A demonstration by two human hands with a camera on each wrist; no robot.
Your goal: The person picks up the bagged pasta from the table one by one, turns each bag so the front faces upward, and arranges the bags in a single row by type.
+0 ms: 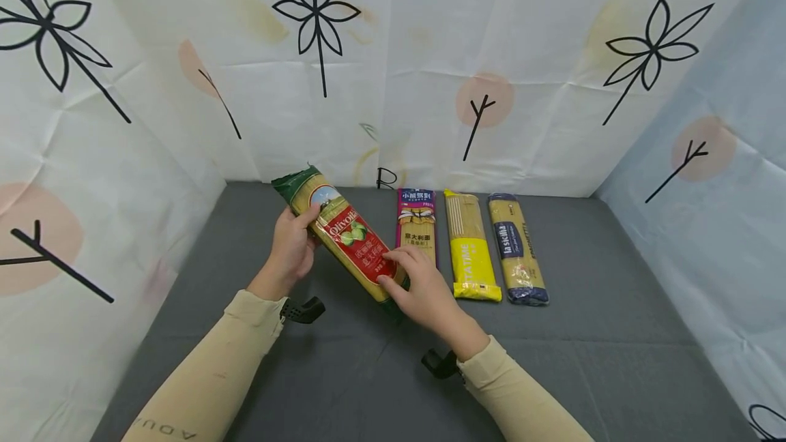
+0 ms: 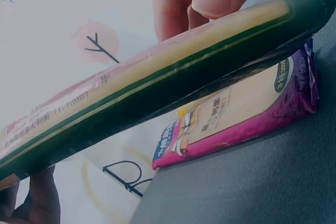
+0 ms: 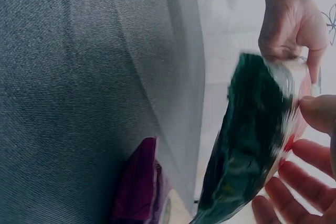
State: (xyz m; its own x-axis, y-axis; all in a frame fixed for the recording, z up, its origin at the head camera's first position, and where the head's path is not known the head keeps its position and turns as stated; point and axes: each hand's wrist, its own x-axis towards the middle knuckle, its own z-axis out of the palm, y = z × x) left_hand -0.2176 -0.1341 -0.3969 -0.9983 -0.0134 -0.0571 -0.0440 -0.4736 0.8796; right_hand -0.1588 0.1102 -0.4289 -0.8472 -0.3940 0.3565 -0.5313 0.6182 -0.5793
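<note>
A green-ended pack of spaghetti (image 1: pixel 353 234) with a red label is held tilted above the grey table, its upper end to the left. My left hand (image 1: pixel 291 244) grips it near that end, thumb on the front. My right hand (image 1: pixel 426 285) touches the lower front with thumb and fingertips spread. In the left wrist view the pack (image 2: pixel 157 82) is edge-on, with right-hand fingers (image 2: pixel 212 1) at its top face. In the right wrist view, the pack's green end (image 3: pixel 247 135) faces the camera, right fingers (image 3: pixel 310 182) against the label side.
Three more pasta packs lie side by side at the back right: a purple-edged pack (image 1: pixel 417 220), a yellow pack (image 1: pixel 473 251) and a dark-blue-labelled pack (image 1: pixel 516 251). The purple-edged one is partly behind my right hand. Patterned cloth walls (image 1: pixel 424 33) border the grey table (image 1: pixel 614 292).
</note>
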